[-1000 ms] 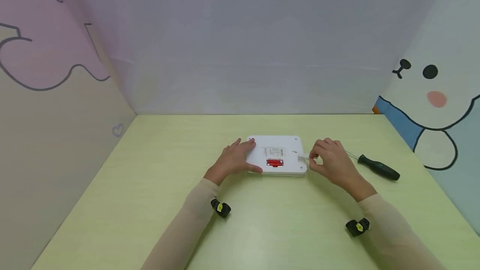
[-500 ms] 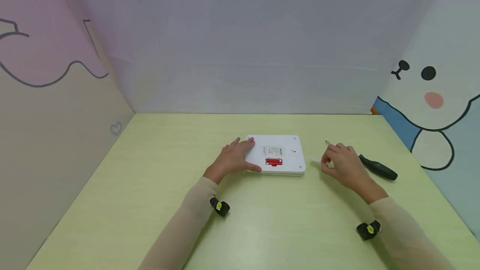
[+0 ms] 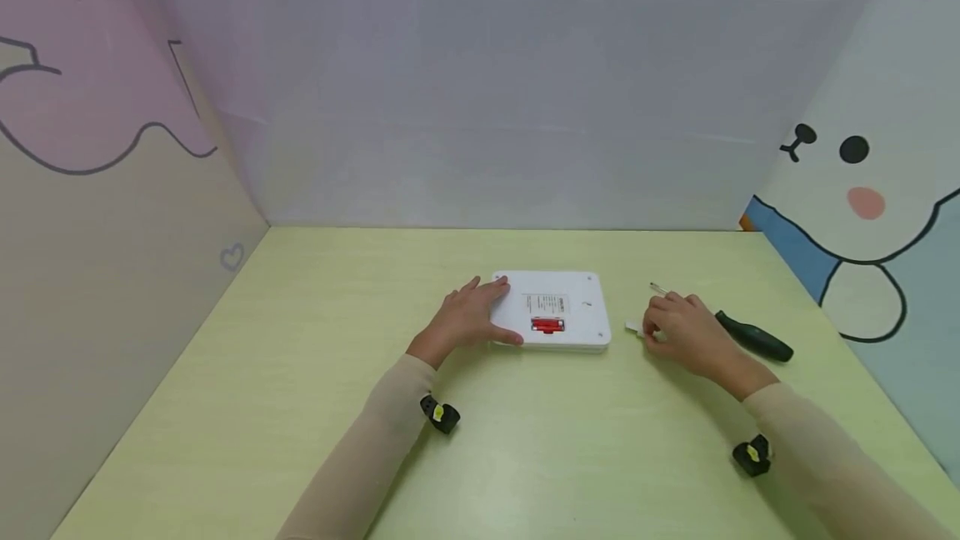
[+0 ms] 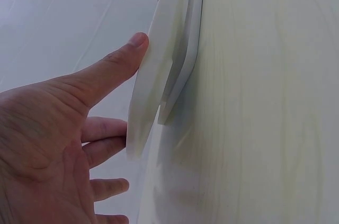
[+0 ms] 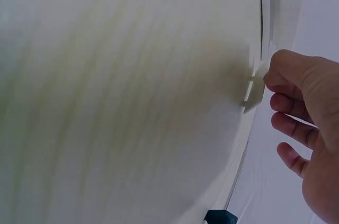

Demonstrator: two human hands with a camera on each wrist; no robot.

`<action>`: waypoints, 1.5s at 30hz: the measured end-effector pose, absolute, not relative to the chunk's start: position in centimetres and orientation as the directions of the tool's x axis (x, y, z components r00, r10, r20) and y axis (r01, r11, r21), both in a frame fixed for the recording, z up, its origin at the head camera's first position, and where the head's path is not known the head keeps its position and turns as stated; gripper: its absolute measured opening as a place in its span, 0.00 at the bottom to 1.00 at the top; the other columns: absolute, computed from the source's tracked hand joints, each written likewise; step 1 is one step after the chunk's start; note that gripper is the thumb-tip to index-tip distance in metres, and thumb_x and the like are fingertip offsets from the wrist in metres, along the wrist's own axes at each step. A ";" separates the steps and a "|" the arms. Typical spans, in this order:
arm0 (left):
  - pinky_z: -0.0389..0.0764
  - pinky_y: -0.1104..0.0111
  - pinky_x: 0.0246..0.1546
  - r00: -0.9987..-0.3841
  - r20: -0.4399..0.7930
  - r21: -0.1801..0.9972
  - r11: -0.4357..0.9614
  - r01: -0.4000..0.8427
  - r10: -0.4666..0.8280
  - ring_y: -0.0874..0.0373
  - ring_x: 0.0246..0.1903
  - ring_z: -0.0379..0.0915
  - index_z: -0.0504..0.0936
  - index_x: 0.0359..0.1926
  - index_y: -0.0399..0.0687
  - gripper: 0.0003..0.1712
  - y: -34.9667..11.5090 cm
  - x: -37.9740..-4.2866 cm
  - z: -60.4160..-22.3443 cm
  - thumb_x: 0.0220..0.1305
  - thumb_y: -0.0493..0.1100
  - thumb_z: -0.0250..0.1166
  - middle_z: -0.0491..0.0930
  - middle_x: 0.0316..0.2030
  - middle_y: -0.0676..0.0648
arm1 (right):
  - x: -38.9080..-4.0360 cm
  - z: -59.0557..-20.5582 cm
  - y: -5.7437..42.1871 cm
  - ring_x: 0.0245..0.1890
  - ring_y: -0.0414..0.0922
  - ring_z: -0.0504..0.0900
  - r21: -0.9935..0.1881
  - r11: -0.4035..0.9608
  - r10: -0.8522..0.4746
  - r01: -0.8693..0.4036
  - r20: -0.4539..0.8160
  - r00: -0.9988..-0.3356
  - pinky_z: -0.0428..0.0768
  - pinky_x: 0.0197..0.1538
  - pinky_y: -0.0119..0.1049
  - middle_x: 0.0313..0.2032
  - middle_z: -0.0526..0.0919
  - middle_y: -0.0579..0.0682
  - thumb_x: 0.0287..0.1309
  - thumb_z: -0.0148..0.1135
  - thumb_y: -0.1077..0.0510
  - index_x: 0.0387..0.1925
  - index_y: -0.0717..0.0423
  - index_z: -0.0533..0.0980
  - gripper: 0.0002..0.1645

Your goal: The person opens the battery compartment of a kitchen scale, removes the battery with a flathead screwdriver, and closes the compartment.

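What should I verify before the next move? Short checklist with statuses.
1. White device has its battery side up: ok.
2. Device steadied: ok, the left hand touches its left end.
3. Red batteries in place: ok by eye; they sit exposed, with no cover over them.
4. Right hand free: not ok, its fingers pinch a small white piece, apart from the device.
5. Small white piece resting fully on the table: cannot tell, the hand hides part of it.
6. Screwdriver unobstructed: not ok, the right hand hides part of its shaft.
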State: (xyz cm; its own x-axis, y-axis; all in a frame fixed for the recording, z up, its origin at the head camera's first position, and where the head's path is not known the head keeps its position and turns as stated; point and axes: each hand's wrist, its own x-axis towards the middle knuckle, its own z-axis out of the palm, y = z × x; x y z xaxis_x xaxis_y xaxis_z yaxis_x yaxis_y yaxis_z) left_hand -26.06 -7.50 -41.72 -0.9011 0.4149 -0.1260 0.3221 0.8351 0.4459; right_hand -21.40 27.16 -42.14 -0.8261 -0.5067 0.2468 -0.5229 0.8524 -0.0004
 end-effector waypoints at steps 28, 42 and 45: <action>0.49 0.41 0.71 -0.901 -0.114 0.454 0.829 0.327 0.418 0.43 0.76 0.43 0.59 0.75 0.54 0.59 -7.4 -26.0 -41.6 0.45 0.66 0.75 0.56 0.75 0.53 | -20.4 -40.7 32.2 0.39 0.56 0.73 -0.135 0.914 -0.316 -0.383 0.357 -0.879 0.70 0.36 0.51 0.37 0.80 0.54 0.51 0.73 0.58 0.39 0.57 0.83 0.13; 0.49 0.41 0.71 -0.902 -0.114 0.459 0.827 0.324 0.416 0.43 0.76 0.42 0.59 0.75 0.54 0.59 -7.8 -25.8 -41.8 0.45 0.66 0.75 0.56 0.75 0.53 | -19.7 -41.9 37.5 0.44 0.66 0.77 -0.366 0.925 -0.068 -0.101 0.100 -0.993 0.77 0.41 0.57 0.46 0.77 0.69 0.59 0.67 0.48 0.50 0.70 0.78 0.30; 0.48 0.41 0.72 -0.899 -0.119 0.466 0.823 0.324 0.421 0.43 0.76 0.42 0.58 0.75 0.53 0.59 -7.6 -25.8 -41.7 0.46 0.65 0.75 0.56 0.75 0.52 | -19.5 -42.1 38.0 0.43 0.63 0.78 -0.389 0.919 -0.044 -0.063 0.056 -0.997 0.77 0.41 0.55 0.47 0.78 0.69 0.59 0.68 0.46 0.51 0.69 0.78 0.31</action>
